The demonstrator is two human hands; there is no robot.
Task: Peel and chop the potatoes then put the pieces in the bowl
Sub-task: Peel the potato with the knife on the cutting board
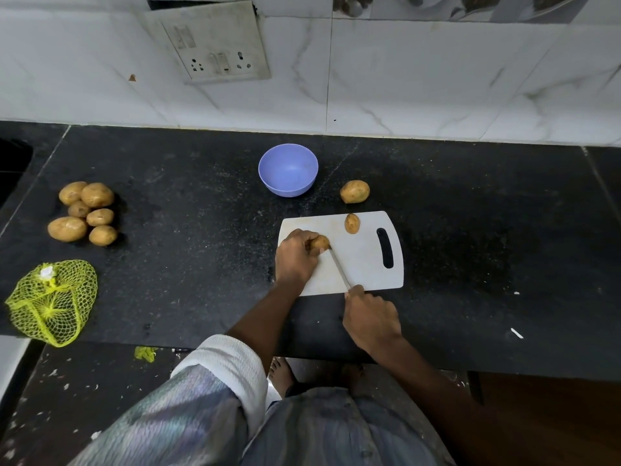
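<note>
A black speckled worktop is carrying a white cutting board at centre, a purple bowl and a lone potato lying above it, six potatoes sitting heaped at left, and a yellow net bag resting lower left.

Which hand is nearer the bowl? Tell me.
Left. The left hand grips a potato on the board, just below the bowl; the right hand holds the knife farther back.
</note>
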